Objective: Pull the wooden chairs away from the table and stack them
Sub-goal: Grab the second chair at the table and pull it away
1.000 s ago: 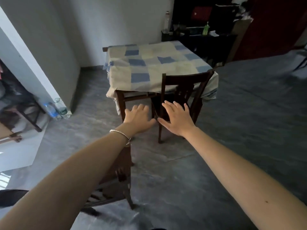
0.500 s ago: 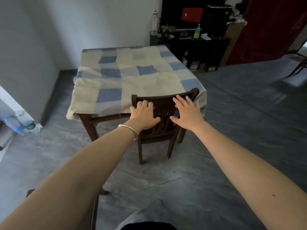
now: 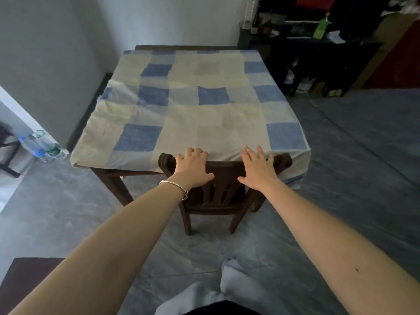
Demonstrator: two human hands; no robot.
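A dark wooden chair (image 3: 223, 194) is tucked under the near edge of a table (image 3: 113, 185) covered by a blue and cream checked cloth (image 3: 193, 114). My left hand (image 3: 193, 167), with a silver bangle on its wrist, curls over the left part of the chair's top rail. My right hand (image 3: 258, 169) lies on the right part of the rail with fingers spread and straight. The seat is mostly hidden under the table. A second chair's dark seat (image 3: 29, 280) shows at the bottom left. Behind the table's far edge runs another dark chair rail (image 3: 181, 47).
Plastic bottles (image 3: 43, 146) stand on the floor by the left wall corner. A dark shelf unit (image 3: 318, 53) full of items stands at the back right. Grey floor (image 3: 352, 167) stretches to the right of the table.
I have stepped closer to the table. Both hands moved forward from in front of the chair back onto its top rail, and the left fingers have curled over it.
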